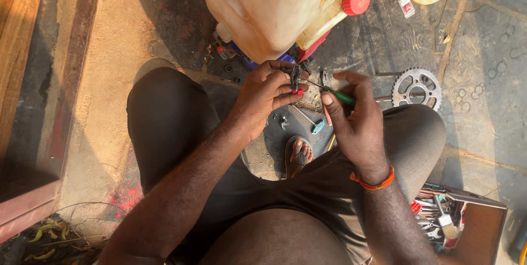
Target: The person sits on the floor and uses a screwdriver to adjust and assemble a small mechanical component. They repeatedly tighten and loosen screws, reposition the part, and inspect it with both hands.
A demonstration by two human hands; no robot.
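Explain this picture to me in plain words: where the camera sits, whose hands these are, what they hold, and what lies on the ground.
There is one picture, taken by a camera worn on a person's head and looking down, so you see that person's own arms, knees and a sandalled foot. No machine is at work here, only two bare hands. The left hand grips a small dark part. The right hand, with an orange wristband, holds a green-handled screwdriver with its tip at that part. On the ground lie a second screwdriver with a blue handle, a toothed sprocket, and small screws. Ahead stands a cream plastic tank with a red cap. At lower right is an open toolbox full of tools.
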